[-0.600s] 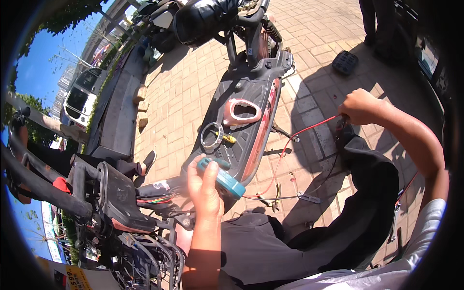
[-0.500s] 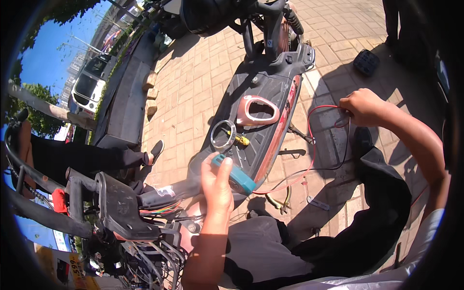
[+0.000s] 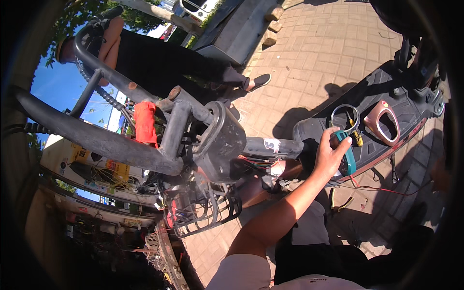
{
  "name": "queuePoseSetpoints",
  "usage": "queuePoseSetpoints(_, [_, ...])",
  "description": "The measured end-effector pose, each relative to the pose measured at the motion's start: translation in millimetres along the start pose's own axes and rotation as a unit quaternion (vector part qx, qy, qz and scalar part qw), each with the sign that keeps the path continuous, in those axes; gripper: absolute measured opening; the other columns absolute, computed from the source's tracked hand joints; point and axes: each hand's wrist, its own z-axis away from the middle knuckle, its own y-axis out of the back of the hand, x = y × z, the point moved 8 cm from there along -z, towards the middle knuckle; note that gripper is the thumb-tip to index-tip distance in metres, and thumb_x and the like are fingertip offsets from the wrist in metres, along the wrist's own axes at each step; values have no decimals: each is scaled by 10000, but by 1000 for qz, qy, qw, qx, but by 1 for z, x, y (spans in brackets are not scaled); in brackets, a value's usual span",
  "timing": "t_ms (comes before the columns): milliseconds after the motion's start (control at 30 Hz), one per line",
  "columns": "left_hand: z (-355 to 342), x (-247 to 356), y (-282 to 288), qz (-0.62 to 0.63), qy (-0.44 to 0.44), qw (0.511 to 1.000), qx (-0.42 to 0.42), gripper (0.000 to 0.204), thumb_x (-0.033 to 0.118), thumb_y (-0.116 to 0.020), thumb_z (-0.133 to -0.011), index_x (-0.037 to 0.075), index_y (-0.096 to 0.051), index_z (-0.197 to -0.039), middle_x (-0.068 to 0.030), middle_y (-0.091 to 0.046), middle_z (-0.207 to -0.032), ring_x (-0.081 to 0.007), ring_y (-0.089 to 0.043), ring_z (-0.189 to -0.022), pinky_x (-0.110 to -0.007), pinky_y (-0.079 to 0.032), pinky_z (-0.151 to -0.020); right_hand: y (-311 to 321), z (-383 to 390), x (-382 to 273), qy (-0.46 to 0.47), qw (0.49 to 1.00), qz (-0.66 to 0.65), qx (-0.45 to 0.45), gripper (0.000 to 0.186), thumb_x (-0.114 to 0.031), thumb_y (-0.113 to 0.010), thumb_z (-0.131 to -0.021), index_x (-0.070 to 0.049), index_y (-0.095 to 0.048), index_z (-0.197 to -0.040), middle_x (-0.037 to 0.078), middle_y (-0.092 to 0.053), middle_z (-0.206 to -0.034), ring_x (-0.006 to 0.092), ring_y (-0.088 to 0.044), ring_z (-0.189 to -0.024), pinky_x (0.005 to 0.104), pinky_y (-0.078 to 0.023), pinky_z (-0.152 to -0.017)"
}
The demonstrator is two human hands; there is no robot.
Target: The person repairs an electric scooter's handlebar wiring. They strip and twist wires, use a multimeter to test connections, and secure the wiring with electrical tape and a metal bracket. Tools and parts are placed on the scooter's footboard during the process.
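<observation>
My left hand (image 3: 329,155) is closed around a teal multimeter (image 3: 349,163), held over the front end of a scooter's black footboard (image 3: 314,126). A thin red lead (image 3: 386,190) runs from near the meter toward the right edge. There my right hand (image 3: 440,176) shows only as a dim patch in shadow, its fingers unreadable. Lying on the footboard beside the meter are a clear ring (image 3: 332,117), a yellow-handled tool (image 3: 358,139) and a pinkish trim piece (image 3: 375,122) with an oval hole.
The scooter's bare black handlebar (image 3: 111,145), with a red wrap (image 3: 144,123), fills the left. Below its stem are loose coloured wires (image 3: 261,163) and a wire basket (image 3: 212,217). Pliers (image 3: 344,204) lie on the paving. Another person's dark-clothed legs (image 3: 159,60) are beyond the handlebar.
The view has swung left, bringing the handlebar and basket in more fully. The multimeter stays in my left hand. My right hand, earlier plainly pinching the leads, is now at the dark right rim.
</observation>
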Motion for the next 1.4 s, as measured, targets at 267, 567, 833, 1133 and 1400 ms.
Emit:
queuePoseSetpoints(267, [40, 41, 1, 203, 5, 968, 147, 481, 395, -530, -976, 105, -422, -1344, -76, -467, -1224, -221, -500, -1040, -459, -556, -776, 28, 149, 105, -152, 918, -345, 120, 168, -153, -673, -842, -54, -699, -976, 112, -632, -1066, 280, -582, -1045, 407, -430, -910])
queuePoseSetpoints(567, [18, 105, -76, 43, -37, 998, -7, 370, 284, -618, -934, 50, -516, -1203, -63, -542, -1021, -141, -539, -883, -317, -498, -771, -10, 269, 189, -446, 766, -152, 437, 191, -307, -677, -875, -118, -676, -904, 68, -633, -734, 275, -661, -726, 429, -496, -692])
queuePoseSetpoints(833, [-132, 45, -221, -381, -10, 922, -64, 606, 371, -743, -776, -25, -582, -1206, -251, -572, -1194, -336, -595, -1091, -406, -475, -926, -13, 212, 213, -197, 560, -454, 665, 517, 127, -489, -815, -62, -604, -1282, 149, -635, -1207, 243, -632, -1087, 320, -495, -903])
queuePoseSetpoints(1133, [-172, -8, -263, -623, 113, 772, -56, 741, 463, -656, -795, 43, -467, -1376, -227, -476, -1405, -407, -514, -1262, -502, -426, -1039, -25, 139, 299, -225, 339, -670, 621, 267, -24, -518, -923, -20, -533, -1189, 77, -638, -929, 153, -626, -770, 322, -528, -708])
queuePoseSetpoints(1400, [-172, 12, -247, -663, 87, 735, -114, 707, 434, -646, -774, -6, -528, -1316, -251, -581, -1297, -383, -565, -1215, -466, -459, -1008, 11, 114, 384, -292, 453, -540, 647, 376, -286, -671, -900, -4, -622, -1143, 45, -579, -753, 100, -522, -687, 301, -424, -609])
